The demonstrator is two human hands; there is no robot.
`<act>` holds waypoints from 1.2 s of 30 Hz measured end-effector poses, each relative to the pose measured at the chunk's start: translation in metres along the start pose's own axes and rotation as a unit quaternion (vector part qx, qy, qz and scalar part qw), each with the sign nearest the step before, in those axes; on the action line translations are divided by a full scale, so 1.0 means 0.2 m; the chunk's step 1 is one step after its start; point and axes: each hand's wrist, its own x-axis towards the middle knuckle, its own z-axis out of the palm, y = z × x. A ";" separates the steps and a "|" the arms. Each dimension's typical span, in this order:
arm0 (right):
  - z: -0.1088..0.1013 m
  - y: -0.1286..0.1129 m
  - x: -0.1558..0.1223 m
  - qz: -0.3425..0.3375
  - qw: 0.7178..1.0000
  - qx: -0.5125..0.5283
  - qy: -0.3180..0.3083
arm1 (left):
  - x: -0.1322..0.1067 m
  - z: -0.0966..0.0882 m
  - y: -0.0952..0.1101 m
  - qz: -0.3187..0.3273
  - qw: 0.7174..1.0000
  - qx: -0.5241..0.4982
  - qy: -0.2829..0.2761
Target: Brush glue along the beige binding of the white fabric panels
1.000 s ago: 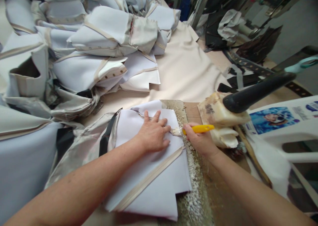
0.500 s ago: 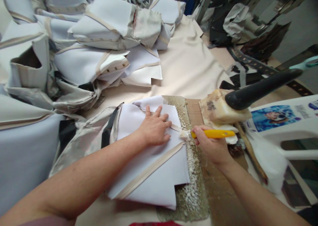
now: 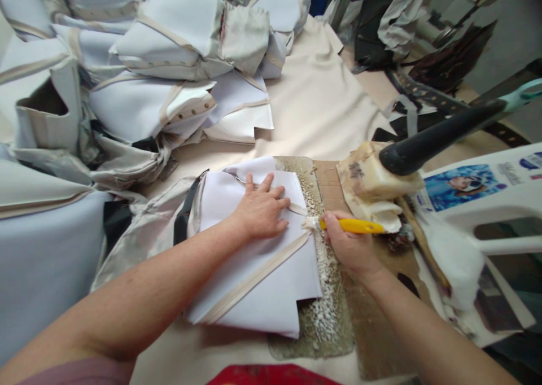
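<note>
**Two hands on white cloth**

The left hand lies flat on the white cloth, which sits on a crusty board. Just beside it, the right hand grips a yellow brush. Cloth piles fill the table beyond.

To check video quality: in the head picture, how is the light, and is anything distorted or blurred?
Head view: light soft and even, no hard glare; the wide lens stretches the left forearm; the yellow-handled tool looks slightly soft.
</note>
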 end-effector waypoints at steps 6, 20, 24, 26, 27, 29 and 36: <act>-0.06 -0.02 -0.12 -0.002 0.996 -0.034 -0.085 | 0.01 0.00 0.00 -0.004 1.000 0.004 -0.003; -0.07 0.00 -0.28 -0.019 0.992 -0.025 -0.119 | -0.29 0.11 0.28 0.073 0.997 -0.009 -0.036; -0.06 -0.01 -0.21 -0.020 0.998 -0.016 -0.058 | -0.27 0.12 0.27 0.066 0.997 -0.023 -0.036; -0.05 -0.01 -0.15 -0.029 0.998 -0.019 -0.043 | -0.27 0.11 0.27 0.066 0.997 -0.028 -0.038; -0.04 0.00 -0.12 -0.035 0.998 -0.026 -0.038 | -0.27 0.10 0.27 0.066 0.997 -0.030 -0.038; -0.04 0.00 -0.11 -0.041 0.998 -0.049 -0.014 | -0.27 0.10 0.28 0.067 0.997 -0.031 -0.039; 0.00 0.00 -0.10 -0.092 0.994 -0.049 -0.022 | -0.27 0.11 0.27 0.069 0.997 -0.023 -0.028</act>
